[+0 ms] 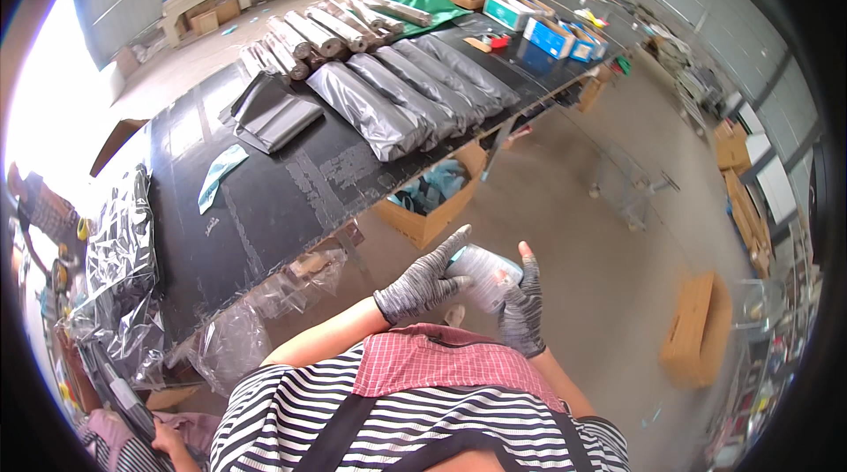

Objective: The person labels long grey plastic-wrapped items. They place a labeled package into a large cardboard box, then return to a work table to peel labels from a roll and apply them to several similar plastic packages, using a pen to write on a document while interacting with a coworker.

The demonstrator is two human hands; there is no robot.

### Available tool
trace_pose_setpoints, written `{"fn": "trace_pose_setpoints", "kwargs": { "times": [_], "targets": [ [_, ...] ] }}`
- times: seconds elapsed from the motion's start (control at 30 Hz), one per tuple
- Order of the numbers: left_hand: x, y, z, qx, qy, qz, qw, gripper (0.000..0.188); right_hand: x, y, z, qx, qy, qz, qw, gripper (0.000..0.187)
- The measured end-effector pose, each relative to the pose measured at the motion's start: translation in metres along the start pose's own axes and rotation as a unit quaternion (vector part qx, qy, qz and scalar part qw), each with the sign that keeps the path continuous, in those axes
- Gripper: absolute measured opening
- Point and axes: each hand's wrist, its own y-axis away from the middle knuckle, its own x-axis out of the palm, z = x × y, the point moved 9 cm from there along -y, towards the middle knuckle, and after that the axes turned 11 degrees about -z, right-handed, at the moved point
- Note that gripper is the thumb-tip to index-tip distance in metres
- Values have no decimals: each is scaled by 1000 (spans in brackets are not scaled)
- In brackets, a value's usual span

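In front of my chest I hold a translucent cylinder [484, 277] with pale teal edges; whether it is a cup, a jar or a roll I cannot tell. My left hand [422, 285], in a grey knit glove with bare fingertips, grips one end, its index finger stretched along the rim. On the other end, my right hand [522, 306] wears the same kind of glove and is closed round the side, thumb or finger pointing up. The cylinder is tilted, well off the table.
Grey plastic-wrapped bundles [362, 110], shiny rolls [300, 33] and folded grey bags [271, 115] lie on the black table [265, 216]. Under its near edge stands a cardboard box [422, 227] holding dark and teal scraps. At right are another carton [697, 331] and a trolley [626, 194]. Another person's hand [165, 437] shows lower left.
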Motion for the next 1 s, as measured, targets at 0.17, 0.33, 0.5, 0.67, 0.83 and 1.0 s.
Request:
{"fn": "trace_pose_setpoints", "kwargs": {
  "times": [0.17, 0.33, 0.5, 0.67, 0.83, 1.0],
  "targets": [
    [-24, -81, 17, -31, 42, -9, 999, 79, 22, -122, 16, -38, 43, 43, 997, 71],
    [-55, -129, 7, -120, 161, -56, 978, 61, 67, -244, 24, -52, 76, 99, 991, 59],
    [-112, -150, 13, -120, 132, -202, 963, 40, 141, -319, -13, 84, 5, 214, 973, 56],
    [-185, -160, 44, -119, 22, -342, 932, 35, 210, -317, 40, -483, 216, 213, 821, 25],
    [-226, -192, 45, -117, -98, -325, 933, 30, 267, -282, 5, -539, 281, 426, 670, 26],
    [-250, -209, 43, -105, -80, -308, 942, 28, 300, -314, -11, -456, 300, 460, 700, 16]
  ]
}}
